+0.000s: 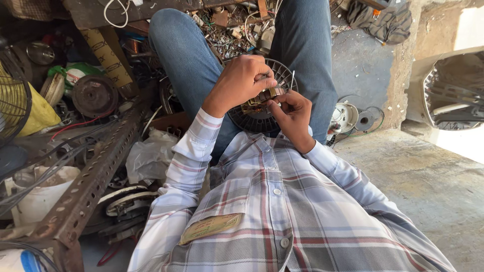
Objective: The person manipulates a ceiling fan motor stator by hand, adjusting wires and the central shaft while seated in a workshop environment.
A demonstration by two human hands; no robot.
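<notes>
Concrete floor (433, 191), scrap heaped at left of frame. Left hand (242, 80) and right hand (292, 113) both pinch a small brown winding piece (262, 97) at centre, above a ribbed round fan part (257, 118). Advise firm, steady pinching.

Left hand (242, 80) raised in front of chest, knuckles up, fingers curled down into a pinch, wrist bent. Right hand (291, 112) just below and beside it, palm turned inward, thumb and fingers curled, tips close to left fingertips. Both forearms in plaid sleeves, elbows bent, angled inward to meet over lap. 2 knees in jeans spread apart beyond hands.
</notes>
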